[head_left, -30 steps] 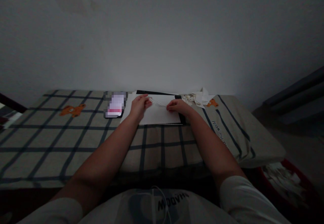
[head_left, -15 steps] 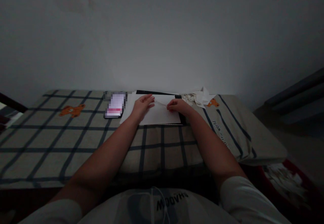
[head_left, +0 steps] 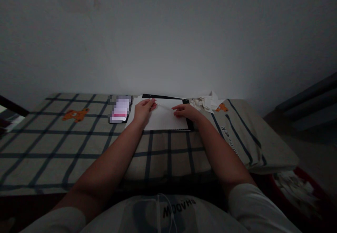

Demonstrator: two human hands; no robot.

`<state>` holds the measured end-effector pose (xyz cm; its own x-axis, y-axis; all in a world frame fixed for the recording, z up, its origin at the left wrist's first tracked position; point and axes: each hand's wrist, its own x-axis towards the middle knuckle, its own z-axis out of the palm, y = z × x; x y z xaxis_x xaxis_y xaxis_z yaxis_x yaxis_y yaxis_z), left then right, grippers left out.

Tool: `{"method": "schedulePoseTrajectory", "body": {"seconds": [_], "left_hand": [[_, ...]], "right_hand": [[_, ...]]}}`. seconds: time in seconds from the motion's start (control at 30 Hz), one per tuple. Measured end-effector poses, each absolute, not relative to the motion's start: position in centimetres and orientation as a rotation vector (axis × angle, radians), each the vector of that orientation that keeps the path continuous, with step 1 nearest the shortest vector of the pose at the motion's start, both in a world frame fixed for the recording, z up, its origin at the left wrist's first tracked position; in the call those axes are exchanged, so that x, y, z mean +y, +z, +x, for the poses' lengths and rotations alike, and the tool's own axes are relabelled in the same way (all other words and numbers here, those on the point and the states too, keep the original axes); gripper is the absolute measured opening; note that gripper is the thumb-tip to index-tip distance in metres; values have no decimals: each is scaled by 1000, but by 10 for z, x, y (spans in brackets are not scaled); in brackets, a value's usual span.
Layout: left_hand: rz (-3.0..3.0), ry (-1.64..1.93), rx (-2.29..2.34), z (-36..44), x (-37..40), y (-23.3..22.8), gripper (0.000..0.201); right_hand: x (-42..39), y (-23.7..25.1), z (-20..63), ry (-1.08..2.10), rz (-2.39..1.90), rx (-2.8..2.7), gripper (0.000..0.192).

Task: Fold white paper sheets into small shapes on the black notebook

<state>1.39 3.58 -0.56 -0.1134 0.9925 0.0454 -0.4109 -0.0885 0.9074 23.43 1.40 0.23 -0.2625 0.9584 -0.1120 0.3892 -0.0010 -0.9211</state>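
Observation:
A narrow pale strip, seemingly paper, (head_left: 163, 106) slants over white sheets (head_left: 165, 122). My left hand (head_left: 144, 109) is closed on its left end, where a small whitish piece with dark marks shows at the fingertips. Close to the strip's right end is my right hand (head_left: 184, 111), its index finger stretched out and the thumb side apart from it. I see nothing held there, though the faint end of the strip is hard to make out. Under the sheets a black folder or board (head_left: 160, 96) shows along the back and right.
A phone with a blurred screen (head_left: 121, 109) lies left of the sheets. To their right is a heap of crumpled white paper scraps (head_left: 206, 102). All rest on a checked cloth (head_left: 168, 148) against a wall (head_left: 168, 50). A red bin (head_left: 300, 191) with whitish scraps stands low at right.
My left hand has drawn slightly left and its fingers have closed on the strip's end. The right hand's fingers have loosened from a pinch and spread.

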Motion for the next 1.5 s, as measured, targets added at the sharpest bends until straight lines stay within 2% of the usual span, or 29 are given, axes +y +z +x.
{"method": "schedulePoseTrajectory", "body": {"seconds": [0.53, 0.8, 1.0, 1.5], "left_hand": [[826, 1500, 896, 12, 33, -1, 18], [901, 1543, 978, 12, 31, 0, 21], [935, 1532, 996, 12, 30, -1, 23], [814, 1506, 890, 17, 26, 4, 20]], "right_hand": [[17, -4, 237, 1198, -1477, -1715, 35], [17, -1, 237, 1159, -1489, -1724, 43], [18, -3, 237, 1133, -1425, -1805, 60], [5, 14, 225, 1188, -1490, -1887, 39]]}}
